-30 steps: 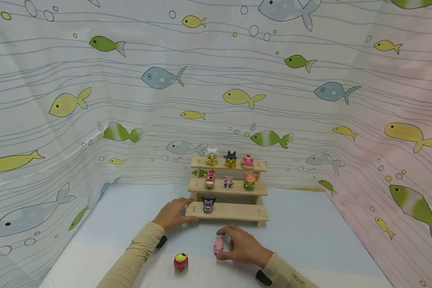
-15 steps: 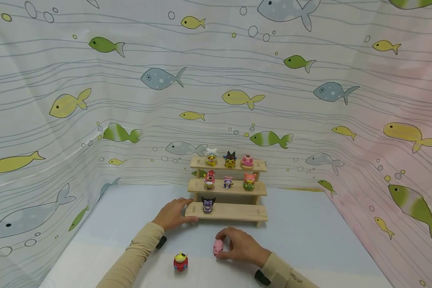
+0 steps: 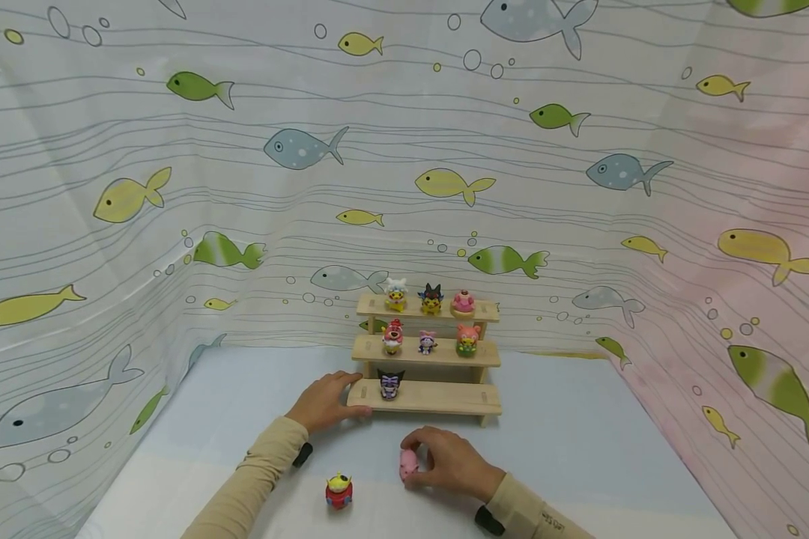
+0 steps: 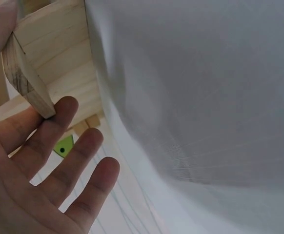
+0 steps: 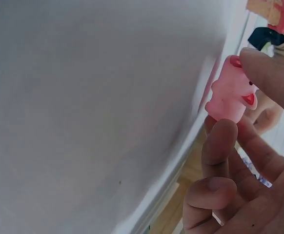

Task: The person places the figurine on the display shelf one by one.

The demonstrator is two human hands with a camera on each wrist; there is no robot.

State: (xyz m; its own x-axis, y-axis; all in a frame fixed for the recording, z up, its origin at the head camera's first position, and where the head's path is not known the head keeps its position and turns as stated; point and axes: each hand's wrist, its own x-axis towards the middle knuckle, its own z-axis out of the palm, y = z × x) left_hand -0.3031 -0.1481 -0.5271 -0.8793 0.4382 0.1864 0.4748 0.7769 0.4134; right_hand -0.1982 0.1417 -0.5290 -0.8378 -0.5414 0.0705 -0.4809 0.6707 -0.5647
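A three-tier wooden display shelf (image 3: 438, 397) stands at the centre. My left hand (image 3: 325, 404) holds the left end of its lowest board (image 4: 54, 34), thumb at the front edge and index finger behind; the other fingers spread below. In front of the shelf, my right hand (image 3: 457, 463) pinches a small pink pig figurine (image 3: 408, 466) between thumb and fingers. The right wrist view shows the pig's red mouth and ear, with the pig (image 5: 230, 92) close over the white tabletop. A dark-eared figurine in purple (image 3: 389, 385) sits at the left of the lowest tier.
A red figurine with a yellow head (image 3: 339, 491) stands on the white table (image 3: 580, 449), between the forearms. Several figurines, among them a pink one (image 3: 463, 303) and a pink-hooded one (image 3: 467, 339), occupy the upper two tiers. A fish-patterned curtain (image 3: 404, 150) encloses the table.
My right hand has shifted very slightly to the left with its hold on the pig. The left hand stays at the shelf's end, and the other figurines have kept their places.
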